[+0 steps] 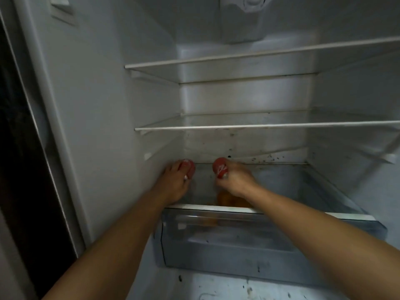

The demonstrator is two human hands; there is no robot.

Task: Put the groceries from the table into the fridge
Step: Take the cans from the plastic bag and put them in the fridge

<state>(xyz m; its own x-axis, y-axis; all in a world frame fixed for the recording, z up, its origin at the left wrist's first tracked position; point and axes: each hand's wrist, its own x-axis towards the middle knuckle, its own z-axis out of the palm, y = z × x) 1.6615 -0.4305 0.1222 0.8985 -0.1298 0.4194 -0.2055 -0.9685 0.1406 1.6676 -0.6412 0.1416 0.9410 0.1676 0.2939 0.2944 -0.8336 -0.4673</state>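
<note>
Hands (173, 182) (236, 180) hold red items above fridge's (91, 105) clear drawer (259, 241).

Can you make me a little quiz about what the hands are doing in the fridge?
1. True or false: each hand holds a red can.
2. Where are the cans? A) top shelf B) low, above the clear drawer C) on the floor
3. How many glass shelves above the hands look bare?

Key:
1. True: left hand holds the left red can, right hand the right red can.
2. B, above the clear drawer.
3. Two: upper shelf, lower shelf.
</note>
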